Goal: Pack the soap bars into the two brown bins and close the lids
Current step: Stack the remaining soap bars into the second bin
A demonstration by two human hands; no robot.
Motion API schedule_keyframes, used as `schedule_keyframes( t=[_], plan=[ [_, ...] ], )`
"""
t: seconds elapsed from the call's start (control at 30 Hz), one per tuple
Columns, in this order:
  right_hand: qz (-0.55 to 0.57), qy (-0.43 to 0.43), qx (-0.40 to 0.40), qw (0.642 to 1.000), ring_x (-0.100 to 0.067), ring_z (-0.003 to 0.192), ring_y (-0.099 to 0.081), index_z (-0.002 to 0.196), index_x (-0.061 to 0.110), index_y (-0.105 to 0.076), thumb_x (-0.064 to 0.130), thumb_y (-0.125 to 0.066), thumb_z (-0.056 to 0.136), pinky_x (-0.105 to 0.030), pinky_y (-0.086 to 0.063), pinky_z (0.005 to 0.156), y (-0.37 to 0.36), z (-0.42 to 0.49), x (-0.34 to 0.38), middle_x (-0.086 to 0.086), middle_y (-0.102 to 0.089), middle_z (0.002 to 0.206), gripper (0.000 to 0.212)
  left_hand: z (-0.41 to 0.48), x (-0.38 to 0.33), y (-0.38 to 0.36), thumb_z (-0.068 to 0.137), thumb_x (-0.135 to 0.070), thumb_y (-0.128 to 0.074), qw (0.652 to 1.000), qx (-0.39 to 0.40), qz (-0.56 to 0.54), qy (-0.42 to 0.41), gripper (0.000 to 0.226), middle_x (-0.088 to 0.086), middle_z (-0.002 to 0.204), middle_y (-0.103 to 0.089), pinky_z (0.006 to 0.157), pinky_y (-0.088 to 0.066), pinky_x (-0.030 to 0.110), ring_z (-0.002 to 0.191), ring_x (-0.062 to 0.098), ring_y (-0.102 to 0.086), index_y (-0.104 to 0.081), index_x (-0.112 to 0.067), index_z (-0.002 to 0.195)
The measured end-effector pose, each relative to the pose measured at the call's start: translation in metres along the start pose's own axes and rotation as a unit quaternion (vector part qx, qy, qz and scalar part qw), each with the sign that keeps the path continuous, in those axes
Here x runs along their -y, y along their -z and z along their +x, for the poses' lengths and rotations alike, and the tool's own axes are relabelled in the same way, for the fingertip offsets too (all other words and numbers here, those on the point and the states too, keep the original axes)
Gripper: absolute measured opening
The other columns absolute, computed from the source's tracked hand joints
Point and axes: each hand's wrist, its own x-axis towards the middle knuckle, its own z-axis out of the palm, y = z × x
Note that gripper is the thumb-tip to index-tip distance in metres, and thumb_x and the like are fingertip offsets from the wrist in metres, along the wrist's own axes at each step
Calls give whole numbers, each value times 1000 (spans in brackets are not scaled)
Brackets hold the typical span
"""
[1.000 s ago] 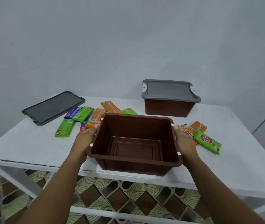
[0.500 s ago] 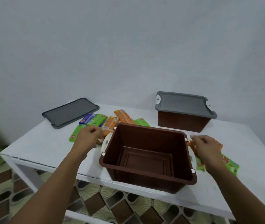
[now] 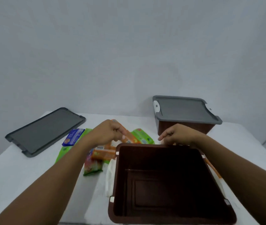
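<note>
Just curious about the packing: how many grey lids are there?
2. The loose lid lies flat on the table at left; the fitted lid sits on the far brown bin.

No legible text anywhere. Printed logos on blue soap bar (image 3: 73,137) and green soap bar (image 3: 142,137): too blurred to read.

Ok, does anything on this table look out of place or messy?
Nothing spilled or damaged. The wrapped soap bars lie in a loose overlapping heap left of the open brown plastic bin, and the flat grey lid lies askew at the far left of the white table.
</note>
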Motion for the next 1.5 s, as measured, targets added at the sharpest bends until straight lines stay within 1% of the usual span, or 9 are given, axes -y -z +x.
schedule_keyframes(
  t=[0.1, 0.2, 0.37, 0.5, 0.67, 0.97, 1.2, 1.37, 1.5],
  plan=[
    [-42, -26, 22, 999, -6, 70, -66, 96, 24, -82, 13, -77, 83, -16, -51, 67, -6, 19, -7, 3, -79, 83, 17, 32, 8, -9, 84, -6, -78, 992, 95, 79, -17, 13, 9, 83, -74, 69, -47, 28, 73, 14, -63, -80, -17, 90],
    [-86, -39, 64, 994, -8, 83, -71, 102, 27, -80, 15, -75, 86, -22, -54, 81, -9, 33, -9, 7, -79, 93, 21, 56, 16, -21, 84, -7, -77, 978, 148, 143, -33, 17, 0, 99, -78, 83, -53, 32, 88, 11, -68, -80, -16, 99],
    [-171, -80, 227, 956, -5, 95, -67, 130, 31, -67, 13, -65, 92, -18, -48, 80, -6, 51, -3, 9, -73, 116, 42, 77, 19, -44, 94, -21, -67, 920, 289, 251, -89, 26, -14, 111, -72, 90, -52, 33, 100, 10, -65, -75, -27, 118],
    [-249, -71, 310, 915, -12, 104, -61, 145, 29, -52, 15, -63, 96, -22, -45, 82, -12, 67, -1, 4, -65, 130, 52, 92, 21, -66, 103, -29, -55, 877, 337, 324, -117, 35, 3, 125, -56, 97, -42, 36, 116, 24, -55, -61, -27, 137],
    [-312, -22, 286, 906, -19, 99, -59, 130, 24, -58, 21, -65, 94, -32, -45, 84, -24, 80, -10, 0, -64, 118, 37, 96, 30, -83, 107, -35, -43, 832, 318, 436, -127, 44, 5, 143, -38, 113, -26, 55, 133, 30, -35, -39, -36, 151],
    [-332, 3, 285, 899, -20, 88, -56, 109, 19, -68, 22, -62, 94, -33, -46, 78, -33, 85, -19, -4, -66, 105, 16, 101, 32, -84, 98, -31, -56, 810, 261, 474, -227, 35, -2, 149, -34, 97, -29, 52, 127, 28, -36, -48, -41, 131],
    [-291, 21, 231, 928, -15, 73, -53, 93, 22, -67, 20, -62, 93, -31, -43, 68, -27, 78, -21, 2, -62, 85, 6, 101, 34, -66, 100, -25, -52, 749, 338, 531, -206, 55, -17, 163, -16, 106, -29, 63, 136, 36, -29, -27, -60, 136],
    [-199, 5, 198, 960, -9, 70, -57, 93, 26, -66, 29, -72, 91, -27, -43, 64, -15, 75, -17, 7, -63, 82, 7, 100, 16, -71, 99, -24, -54, 769, 259, 519, -267, 22, -5, 130, -50, 96, -33, 52, 113, 25, -40, -45, -42, 110],
    [-107, -3, 132, 985, -14, 86, -64, 96, 27, -62, 30, -77, 86, -28, -49, 72, -7, 68, -14, 6, -66, 95, 18, 101, 15, -66, 95, -36, -58, 844, 263, 425, -196, 14, -6, 101, -65, 95, -37, 40, 90, 18, -51, -45, -40, 92]
  ],
)
